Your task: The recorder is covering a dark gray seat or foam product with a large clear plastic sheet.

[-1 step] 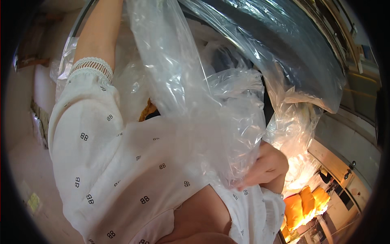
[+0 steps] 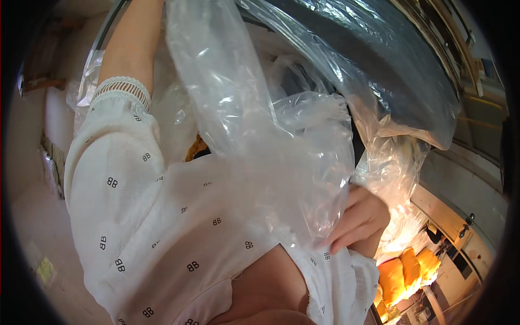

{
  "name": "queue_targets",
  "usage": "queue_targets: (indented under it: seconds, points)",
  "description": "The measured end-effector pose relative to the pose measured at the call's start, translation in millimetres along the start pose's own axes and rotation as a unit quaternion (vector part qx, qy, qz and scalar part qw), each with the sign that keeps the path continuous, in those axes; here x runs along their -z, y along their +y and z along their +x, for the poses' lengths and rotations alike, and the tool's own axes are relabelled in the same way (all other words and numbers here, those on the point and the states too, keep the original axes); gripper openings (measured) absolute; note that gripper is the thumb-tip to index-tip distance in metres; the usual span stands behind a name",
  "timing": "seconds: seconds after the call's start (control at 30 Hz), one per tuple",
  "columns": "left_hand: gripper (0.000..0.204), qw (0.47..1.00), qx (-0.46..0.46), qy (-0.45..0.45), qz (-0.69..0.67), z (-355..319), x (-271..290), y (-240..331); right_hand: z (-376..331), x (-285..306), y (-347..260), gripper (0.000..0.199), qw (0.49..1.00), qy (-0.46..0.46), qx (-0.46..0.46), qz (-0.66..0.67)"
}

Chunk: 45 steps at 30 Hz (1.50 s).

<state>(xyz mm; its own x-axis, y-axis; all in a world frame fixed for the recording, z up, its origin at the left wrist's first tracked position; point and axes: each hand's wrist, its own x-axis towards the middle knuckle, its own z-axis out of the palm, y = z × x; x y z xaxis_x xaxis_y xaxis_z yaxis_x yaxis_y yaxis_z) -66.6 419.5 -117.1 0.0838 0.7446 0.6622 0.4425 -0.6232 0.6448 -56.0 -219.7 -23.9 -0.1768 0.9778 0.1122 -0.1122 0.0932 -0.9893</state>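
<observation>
Clear plastic film (image 2: 216, 76) hangs in a long crinkled sheet from the upper edge down across my white printed top. Its lower part bunches in front of my chest. There my right hand (image 2: 360, 216) is closed on the film's edge, with its fingers bent and their tips partly hidden by the plastic. My left arm (image 2: 132, 49) reaches up past the upper edge, so the left hand is out of the picture.
Further clear plastic over something dark (image 2: 390, 65) spreads across the upper right. Wrinkled film (image 2: 398, 162) drapes below it. Orange-yellow bundles (image 2: 406, 273) lie at the lower right, near a bright glow. A pale wall (image 2: 38, 189) stands to the left.
My right hand has shifted slightly to the right and turned, showing more of its fingers. The hanging film has moved a little to the left at the top.
</observation>
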Motion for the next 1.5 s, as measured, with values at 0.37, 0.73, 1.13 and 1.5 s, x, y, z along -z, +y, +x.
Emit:
queue_targets:
  seconds: [0.37,0.73,1.13,1.5]
  points:
    - [0.03,0.997,-0.009,-0.079,0.015,4.5,-28.8,-13.8,28.5,74.1,110.3,0.02,0.752,0.431,-0.024,-0.498]
    - [0.049,0.989,-0.033,-0.147,0.016,-9.1,-3.4,13.9,-163.3,31.1,-54.4,0.034,0.404,0.685,0.105,-0.597]
    - [0.043,0.983,-0.068,-0.155,0.067,39.0,-27.5,-68.2,-275.6,76.9,16.6,0.047,0.395,0.848,-0.066,-0.347]
    - [0.042,0.989,-0.039,-0.142,0.007,-24.8,0.9,33.7,-243.4,108.9,-121.6,0.046,0.084,0.528,-0.066,-0.843]
